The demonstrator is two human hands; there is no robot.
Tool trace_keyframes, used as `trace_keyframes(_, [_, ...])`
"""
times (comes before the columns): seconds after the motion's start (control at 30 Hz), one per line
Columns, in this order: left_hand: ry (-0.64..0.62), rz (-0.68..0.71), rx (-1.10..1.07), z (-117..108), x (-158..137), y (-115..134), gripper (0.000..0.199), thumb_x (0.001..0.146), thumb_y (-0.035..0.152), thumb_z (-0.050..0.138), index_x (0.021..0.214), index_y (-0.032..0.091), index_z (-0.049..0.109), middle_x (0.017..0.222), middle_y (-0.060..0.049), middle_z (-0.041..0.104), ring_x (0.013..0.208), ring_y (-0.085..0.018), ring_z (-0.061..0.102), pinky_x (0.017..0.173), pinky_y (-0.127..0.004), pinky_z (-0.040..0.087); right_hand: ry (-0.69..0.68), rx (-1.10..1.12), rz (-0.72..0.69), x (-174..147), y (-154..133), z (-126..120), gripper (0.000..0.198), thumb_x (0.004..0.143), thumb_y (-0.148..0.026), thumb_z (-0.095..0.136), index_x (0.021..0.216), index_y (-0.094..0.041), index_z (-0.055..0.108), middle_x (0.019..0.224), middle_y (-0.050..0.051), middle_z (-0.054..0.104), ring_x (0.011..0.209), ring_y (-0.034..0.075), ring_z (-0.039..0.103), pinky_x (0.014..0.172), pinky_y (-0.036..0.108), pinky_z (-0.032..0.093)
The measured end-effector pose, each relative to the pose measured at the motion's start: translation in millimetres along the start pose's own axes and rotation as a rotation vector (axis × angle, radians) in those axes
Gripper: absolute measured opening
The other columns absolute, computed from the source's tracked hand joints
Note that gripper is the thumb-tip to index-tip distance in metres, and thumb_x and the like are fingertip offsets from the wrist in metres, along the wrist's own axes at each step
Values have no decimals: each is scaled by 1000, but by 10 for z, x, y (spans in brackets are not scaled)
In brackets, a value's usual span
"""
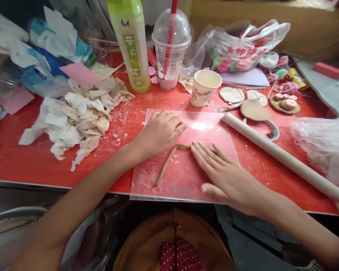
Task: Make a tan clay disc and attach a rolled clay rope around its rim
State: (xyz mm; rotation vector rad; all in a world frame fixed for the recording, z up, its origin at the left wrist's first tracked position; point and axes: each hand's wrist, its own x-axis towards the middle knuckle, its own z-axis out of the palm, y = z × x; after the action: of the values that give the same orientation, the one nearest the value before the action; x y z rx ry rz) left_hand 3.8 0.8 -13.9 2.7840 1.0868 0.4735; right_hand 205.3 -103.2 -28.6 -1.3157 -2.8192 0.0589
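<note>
A thin brown clay coil (166, 164) lies bent on a clear plastic sheet (147, 188) at the table's front edge. My right hand (214, 165) rests flat with fingers stretched out over the coil's right end, which it hides. My left hand (164, 130) is just beyond the coil's bend, palm down on the sheet's upper left part; its thumb points right and its fingers are loosely bent, with nothing seen in them. Small clay crumbs dot the sheet around the coil.
Crumpled tissues (79, 120) are heaped at left. Behind stand a tea bottle (132, 49), a lidded plastic cup (171, 52) and a paper cup (205, 88). Flat clay discs (254, 110) and a long pale tube (277, 150) lie at right, near a plastic bag (324, 143).
</note>
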Motion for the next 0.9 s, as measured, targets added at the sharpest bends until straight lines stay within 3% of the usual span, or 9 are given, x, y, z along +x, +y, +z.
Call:
trace_keyframes(0.13, [-26,-12,-3,15,-1,7,36,96,32,34,93,11,62,95,-9,64,94,-21,54,92,-38,38,58,-22,130,103,105,62,85,91,-63,8,144,3,18,151,22,18,142,28,10,115,50,13])
trace_keyframes(0.3, [-20,2,4,2,-10,-9,37,97,34,32,94,12,62,98,-9,63,95,-22,53,91,-39,38,-19,138,39,-178,-14,-141,78,93,-59,13,148,-5,8,153,16,16,142,24,10,114,45,23])
trace_keyframes(0.47, [-22,37,35,-8,-20,-3,36,97,29,29,96,12,61,96,-8,62,93,-21,52,90,-38,39,164,214,227,-397,-75,-234,73,93,-56,5,149,-10,-5,155,13,7,143,22,7,115,48,14])
trace_keyframes(0.67, [-27,34,43,23,-17,-8,34,97,29,31,95,12,61,98,-8,63,94,-21,52,91,-38,38,56,43,135,-100,24,56,73,95,-55,13,148,-7,-2,152,17,22,141,25,15,114,50,20])
trace_keyframes(0.9, [-19,50,22,38,-29,14,33,97,32,33,95,13,60,98,-8,63,94,-21,52,90,-37,37,11,30,67,-214,-20,-66,71,96,-53,17,149,-7,3,151,16,26,140,24,22,114,47,23])
